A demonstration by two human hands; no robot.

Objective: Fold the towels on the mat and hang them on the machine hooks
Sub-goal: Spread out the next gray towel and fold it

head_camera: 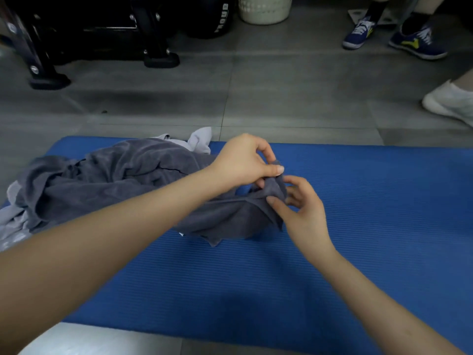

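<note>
At mid-frame on the blue foam mat (371,201), the left hand (243,162) and right hand (304,216) pinch one corner of the crumpled dark grey towel (115,175), heaped over a pale lilac towel (202,139). Black machine frame (158,55) upper left; white slotted basket (265,10) top centre.

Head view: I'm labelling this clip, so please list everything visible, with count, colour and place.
dark grey towel: one, dark grey, crumpled on the mat's left half
pale grey towel: at least one, pale grey, showing from under the dark one at its far and left edges
mat: one, blue, on the floor
floor: grey tiles, beyond the mat
machine: one, black, top left
basket: one, white, top centre
sneakers: two, blue and yellow, top right, on another person's feet
white shoe: one, white, right edge
left hand: one, pinches a corner of the dark grey towel
right hand: one, pinches the same towel just below
</note>
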